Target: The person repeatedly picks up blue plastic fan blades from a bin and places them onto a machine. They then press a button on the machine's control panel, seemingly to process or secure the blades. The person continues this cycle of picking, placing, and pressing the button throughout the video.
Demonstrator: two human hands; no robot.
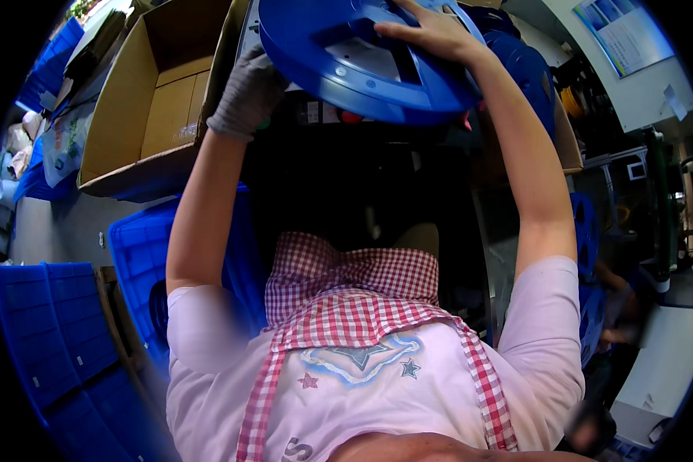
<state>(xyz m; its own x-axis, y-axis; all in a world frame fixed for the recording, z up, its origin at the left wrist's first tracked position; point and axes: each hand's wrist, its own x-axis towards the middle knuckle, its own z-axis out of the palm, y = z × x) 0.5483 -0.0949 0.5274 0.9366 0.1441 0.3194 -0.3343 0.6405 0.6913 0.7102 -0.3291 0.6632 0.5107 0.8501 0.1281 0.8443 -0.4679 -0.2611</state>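
A large blue plastic reel (373,94) is tilted at the top of the view, with cut-out openings around its hub. My left hand (248,94), in a grey glove, is closed at the reel's left rim; its fingertips are partly hidden behind the rim. My bare right hand (433,35) reaches over the reel from the right, with thumb and fingers at the hub. Part of that hand is cut off by the upper edge. Under the reel, a machine panel with a red button (350,117) shows in part.
An open cardboard box (150,165) stands left of the reel. More blue reels (525,73) sit in a carton at right. Blue crates (61,323) are stacked at lower left, with a blue bin (142,246) nearer. Another person's arm (612,281) shows at right.
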